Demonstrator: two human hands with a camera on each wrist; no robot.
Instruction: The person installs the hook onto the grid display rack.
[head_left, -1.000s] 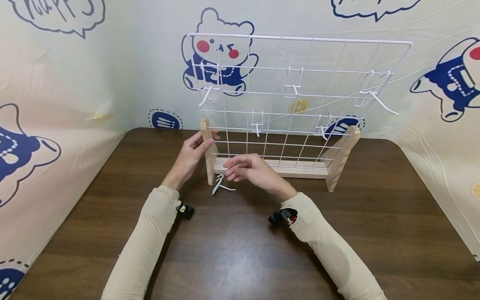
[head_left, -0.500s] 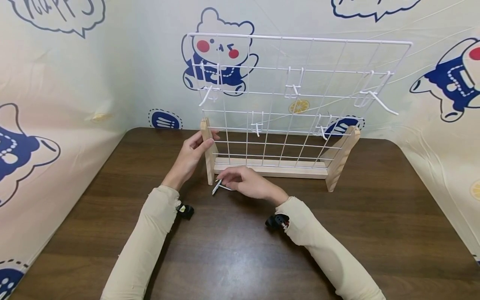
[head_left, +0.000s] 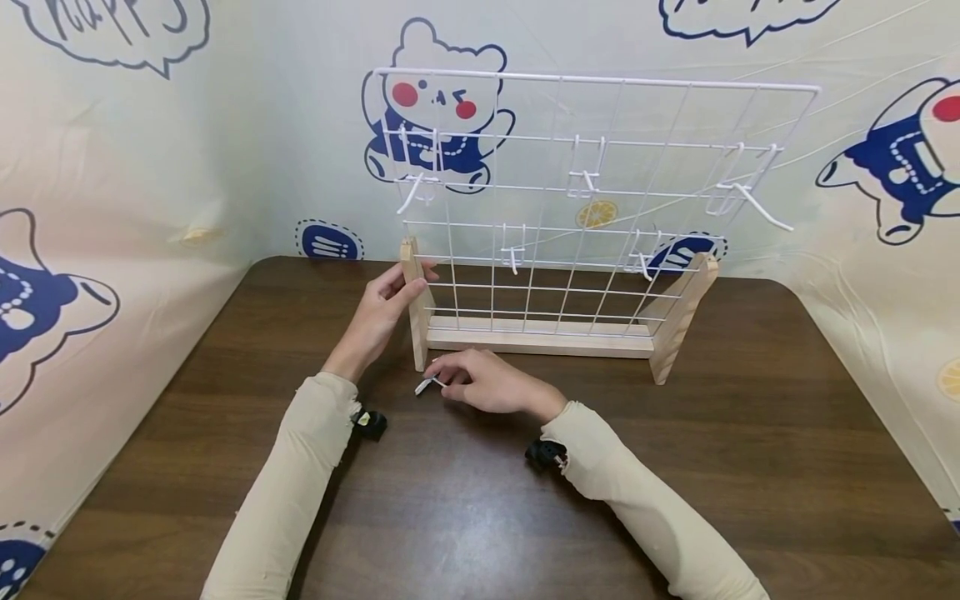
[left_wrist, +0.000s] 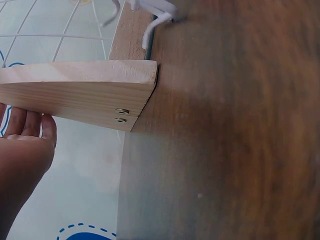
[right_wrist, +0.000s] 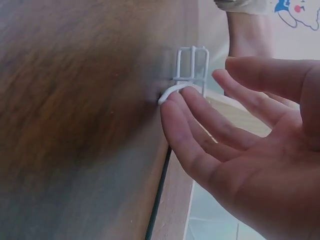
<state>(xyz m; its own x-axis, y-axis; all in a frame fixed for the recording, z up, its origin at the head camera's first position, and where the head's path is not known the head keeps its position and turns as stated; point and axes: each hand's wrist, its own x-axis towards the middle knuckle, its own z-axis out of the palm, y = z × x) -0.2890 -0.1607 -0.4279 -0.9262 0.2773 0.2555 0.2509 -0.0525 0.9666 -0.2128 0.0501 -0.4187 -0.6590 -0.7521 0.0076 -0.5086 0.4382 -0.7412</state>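
At the head view's left of centre, my left hand grips the upper part of the wooden end post of a white wire grid rack. In the left wrist view its fingers show behind the post. My right hand reaches low in front of the rack's foot, fingers bent around the prong of a loose white wire hook. In the right wrist view, fingertips lie on that prong, while the hook's looped frame shows beyond them. The prong's end is partly hidden.
Several similar hooks, including an upper-left hook and an upper-right hook, hang on the wire grid. A wooden base bar joins the end posts. The brown table meets a printed cloth backdrop behind.
My right hand has come down and slightly left onto the loose hook, which has shifted a little left and tilted. My left hand stays on the post.
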